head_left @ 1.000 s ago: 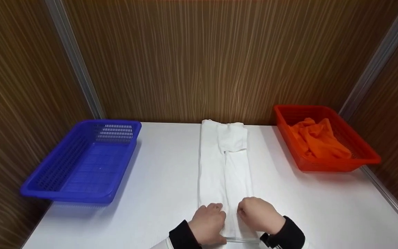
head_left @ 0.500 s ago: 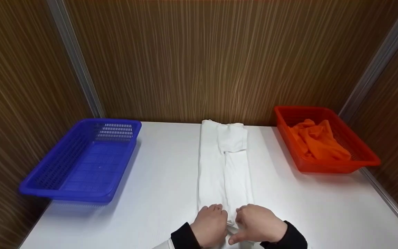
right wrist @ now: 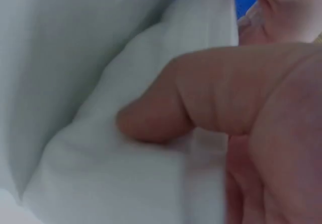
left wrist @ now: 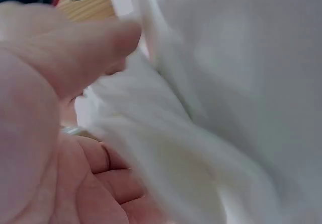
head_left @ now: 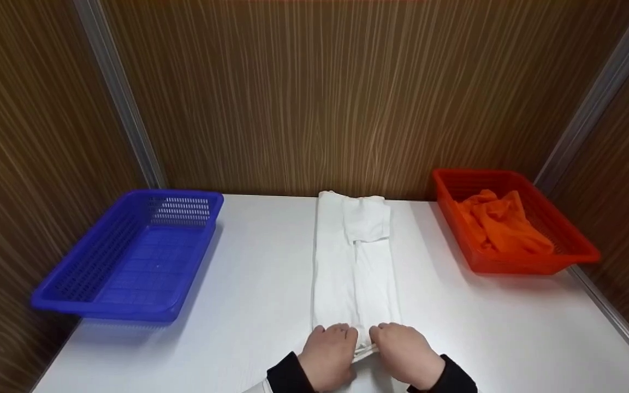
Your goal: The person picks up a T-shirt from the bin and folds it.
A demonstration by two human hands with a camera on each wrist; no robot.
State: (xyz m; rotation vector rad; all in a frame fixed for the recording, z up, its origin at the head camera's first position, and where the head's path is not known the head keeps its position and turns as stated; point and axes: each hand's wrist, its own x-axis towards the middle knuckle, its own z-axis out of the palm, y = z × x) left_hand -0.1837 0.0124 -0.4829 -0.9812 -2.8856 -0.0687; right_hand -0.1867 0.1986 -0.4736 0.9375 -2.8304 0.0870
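A white short-sleeved shirt [head_left: 336, 273], folded into a long narrow strip, lies up the middle of the white table, its sleeve [head_left: 367, 219] turned in near the far end. Both hands are at its near end. My left hand [head_left: 327, 356] grips the left part of the hem, and my right hand [head_left: 406, 353] grips the right part. Between them the hem edge [head_left: 365, 353] shows raised and doubled over. In the right wrist view the thumb [right wrist: 156, 103] presses on the cloth with the fingers behind it. White layers of the shirt [left wrist: 151, 113] bulge beside the left thumb [left wrist: 95, 48].
At the left stands a blue plastic basket [head_left: 194, 284] with slotted sides. A red basket [head_left: 522, 265] at the right holds a crumpled orange cloth [head_left: 505, 224]. Wood-grain panels [head_left: 292, 98] wall in the back and both sides of the table [head_left: 260, 256].
The near hem has been lifted off the table and folded up between the hands. My right hand has gone from a fist on the shirt to gripping its edge; the baskets stay put.
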